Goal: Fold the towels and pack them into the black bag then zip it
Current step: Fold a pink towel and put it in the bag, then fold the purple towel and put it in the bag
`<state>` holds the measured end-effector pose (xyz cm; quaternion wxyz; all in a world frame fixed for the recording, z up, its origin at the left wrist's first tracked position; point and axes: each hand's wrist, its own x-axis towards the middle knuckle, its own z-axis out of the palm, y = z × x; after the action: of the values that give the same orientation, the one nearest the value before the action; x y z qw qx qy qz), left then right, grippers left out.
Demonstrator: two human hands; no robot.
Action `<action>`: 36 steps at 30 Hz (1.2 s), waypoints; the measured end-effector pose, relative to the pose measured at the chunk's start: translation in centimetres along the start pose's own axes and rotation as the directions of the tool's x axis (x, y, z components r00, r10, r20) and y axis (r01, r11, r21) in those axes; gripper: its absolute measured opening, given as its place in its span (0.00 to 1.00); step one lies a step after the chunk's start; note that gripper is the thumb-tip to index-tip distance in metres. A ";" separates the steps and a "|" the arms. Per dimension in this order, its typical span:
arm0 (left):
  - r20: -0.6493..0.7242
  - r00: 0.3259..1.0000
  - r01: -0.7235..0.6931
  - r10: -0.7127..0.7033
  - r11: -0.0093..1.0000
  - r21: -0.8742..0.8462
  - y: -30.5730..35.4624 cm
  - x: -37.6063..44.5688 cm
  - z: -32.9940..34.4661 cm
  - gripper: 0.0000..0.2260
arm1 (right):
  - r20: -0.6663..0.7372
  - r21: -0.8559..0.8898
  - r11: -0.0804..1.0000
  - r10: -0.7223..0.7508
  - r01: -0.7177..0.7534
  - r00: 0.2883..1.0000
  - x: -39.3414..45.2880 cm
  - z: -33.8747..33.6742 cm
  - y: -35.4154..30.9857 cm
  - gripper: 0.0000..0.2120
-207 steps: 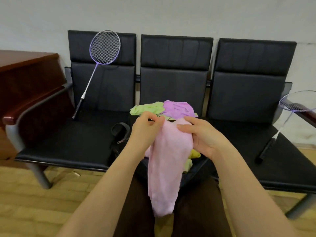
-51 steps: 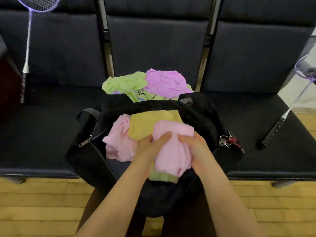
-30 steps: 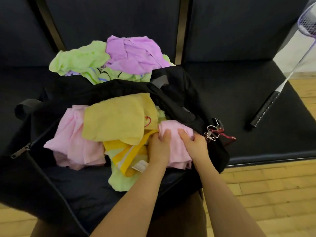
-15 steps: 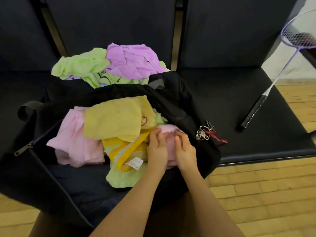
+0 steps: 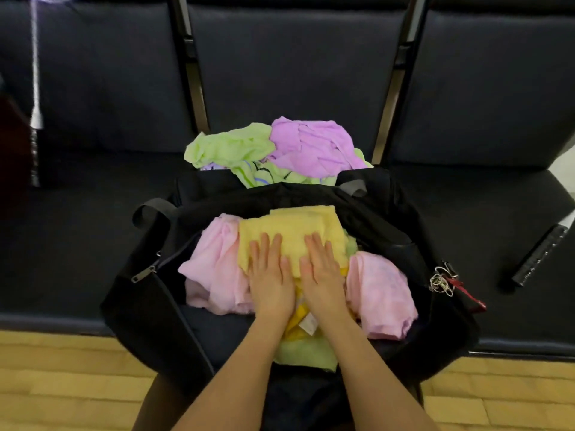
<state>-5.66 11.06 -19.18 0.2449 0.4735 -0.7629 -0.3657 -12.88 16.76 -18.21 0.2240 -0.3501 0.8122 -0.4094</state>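
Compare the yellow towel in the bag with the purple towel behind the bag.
The yellow towel lies inside the open black bag; the purple towel sits outside on the seat behind it. The yellow towel looks folded flat; the purple towel is crumpled. The left hand and right hand press flat on the yellow towel; nothing touches the purple towel. Both are soft cloth.

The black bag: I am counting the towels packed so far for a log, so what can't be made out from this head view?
- Towels under the yellow towel: hidden by it and by the left hand and right hand pressing flat.
- Black bag interior depth: covered by towels.
- Pile behind the bag, purple towel uppermost: lower part hidden by the bag's rim.
- Racket handle: cut off at the right edge.
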 end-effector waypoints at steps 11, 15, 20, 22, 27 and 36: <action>-0.069 0.993 -0.087 0.094 0.992 0.092 0.1 0.2 0.2 0.27 | -0.077 -0.073 0.997 -0.003 -0.002 0.997 0.2 0.6 1.1 0.24; -0.165 0.968 -0.190 0.191 0.981 0.021 2.5 1.6 -1.8 0.23 | -0.162 -0.044 0.999 -0.020 0.013 0.987 0.8 -1.3 -1.5 0.34; -0.212 0.932 -0.300 0.295 0.954 0.011 5.1 6.5 -4.0 0.22 | -0.194 0.033 0.998 -0.042 0.049 0.980 4.0 -3.7 -5.7 0.25; -0.211 0.909 -0.355 0.359 0.933 0.061 6.0 9.7 -5.0 0.22 | -0.204 0.064 0.996 -0.051 0.066 0.978 6.4 -4.5 -7.1 0.22; -0.036 0.940 -0.324 0.340 0.919 0.224 6.1 20.3 -6.3 0.19 | -0.252 0.102 0.994 0.000 0.027 0.968 15.1 -5.3 -9.4 0.19; 0.128 0.984 -0.125 0.127 0.992 -0.023 3.7 29.7 2.9 0.17 | -0.093 -0.004 0.990 0.141 -0.142 0.986 27.2 -1.8 -5.9 0.21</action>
<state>-22.54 -13.77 -17.25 0.2211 0.3978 -0.8030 -0.3849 -29.59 -5.21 -14.43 0.2128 -0.2733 0.8468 -0.4038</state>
